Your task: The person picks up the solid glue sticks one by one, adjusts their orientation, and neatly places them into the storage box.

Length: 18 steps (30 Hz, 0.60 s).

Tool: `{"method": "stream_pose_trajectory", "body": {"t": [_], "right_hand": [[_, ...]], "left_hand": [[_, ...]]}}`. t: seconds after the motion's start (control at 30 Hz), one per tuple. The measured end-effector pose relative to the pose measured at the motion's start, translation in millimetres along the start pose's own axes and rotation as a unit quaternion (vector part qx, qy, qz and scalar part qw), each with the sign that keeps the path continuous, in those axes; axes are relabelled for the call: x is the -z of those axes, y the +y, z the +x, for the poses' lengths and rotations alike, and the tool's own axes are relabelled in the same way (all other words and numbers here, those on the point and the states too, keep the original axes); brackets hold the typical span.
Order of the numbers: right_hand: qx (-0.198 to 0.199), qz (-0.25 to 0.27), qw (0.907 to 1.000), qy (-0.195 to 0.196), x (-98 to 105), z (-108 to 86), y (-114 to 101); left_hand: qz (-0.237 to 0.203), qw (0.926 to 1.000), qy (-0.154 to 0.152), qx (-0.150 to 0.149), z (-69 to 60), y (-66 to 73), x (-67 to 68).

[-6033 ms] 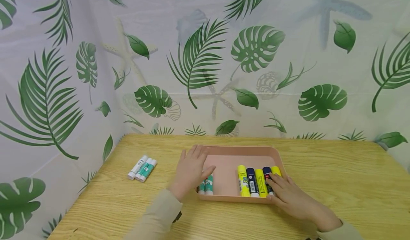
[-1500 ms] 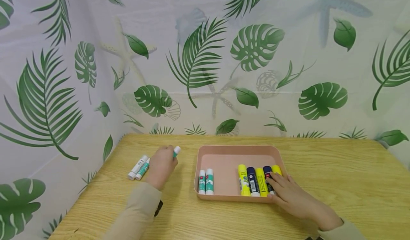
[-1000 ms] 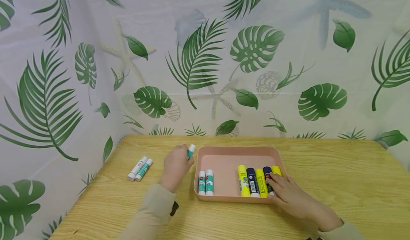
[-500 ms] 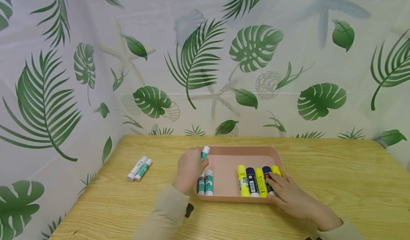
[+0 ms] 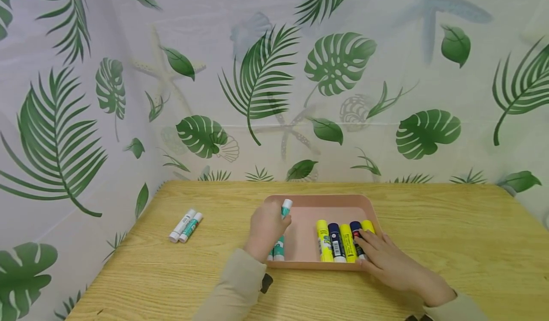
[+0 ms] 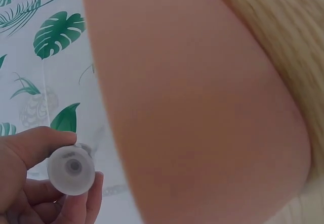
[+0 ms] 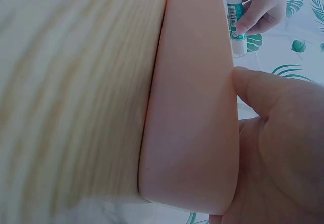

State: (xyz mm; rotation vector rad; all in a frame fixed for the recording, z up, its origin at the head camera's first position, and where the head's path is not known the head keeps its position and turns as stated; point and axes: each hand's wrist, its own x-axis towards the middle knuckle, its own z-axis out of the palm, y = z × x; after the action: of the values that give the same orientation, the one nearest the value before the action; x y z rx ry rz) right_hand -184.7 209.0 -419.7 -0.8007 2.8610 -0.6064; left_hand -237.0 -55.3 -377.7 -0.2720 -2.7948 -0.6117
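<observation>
My left hand (image 5: 266, 228) pinches a green-and-white glue stick (image 5: 287, 207) above the left part of a pink tray (image 5: 301, 245). In the left wrist view the round white end of that glue stick (image 6: 71, 171) faces the camera, between thumb and fingers. Below the hand, green glue sticks (image 5: 279, 250) lie partly hidden at the tray's left end. Extended fingers of my right hand (image 5: 392, 266) lie over the tray's front right corner, near a dark blue glue stick (image 5: 356, 229). The right wrist view shows the thumb touching the tray's rim.
Yellow glue sticks (image 5: 324, 240) and dark blue ones alternate in a row on the tray's right side. Two more glue sticks, one mostly white (image 5: 182, 225) and one green (image 5: 191, 227), lie on the wooden table (image 5: 141, 273) at left. A leaf-patterned cloth (image 5: 257, 159) hangs behind.
My left hand has picked up one green glue stick from the group on the left and carried it right, over the tray. The right hand stays at the tray's corner.
</observation>
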Motion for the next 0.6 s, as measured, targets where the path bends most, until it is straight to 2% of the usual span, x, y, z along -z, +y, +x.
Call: {"method": "stream_pose_trajectory", "body": {"t": [0.33, 0.53, 0.6], "right_hand": [[0.009, -0.009, 0.9999, 0.008, -1.2, 0.0, 2.3], [0.011, -0.005, 0.9999, 0.01, -1.5, 0.4, 3.0], [0.01, -0.005, 0.9999, 0.007, -1.8, 0.7, 3.3]], "left_hand": [[0.038, 0.9977, -0.048, 0.028, -1.1, 6.8, -7.6], [0.025, 0.9959, -0.08, 0.033, -3.5, 8.9, -13.9], [0.034, 0.9953, -0.085, 0.032, -3.7, 9.9, -16.5]]}}
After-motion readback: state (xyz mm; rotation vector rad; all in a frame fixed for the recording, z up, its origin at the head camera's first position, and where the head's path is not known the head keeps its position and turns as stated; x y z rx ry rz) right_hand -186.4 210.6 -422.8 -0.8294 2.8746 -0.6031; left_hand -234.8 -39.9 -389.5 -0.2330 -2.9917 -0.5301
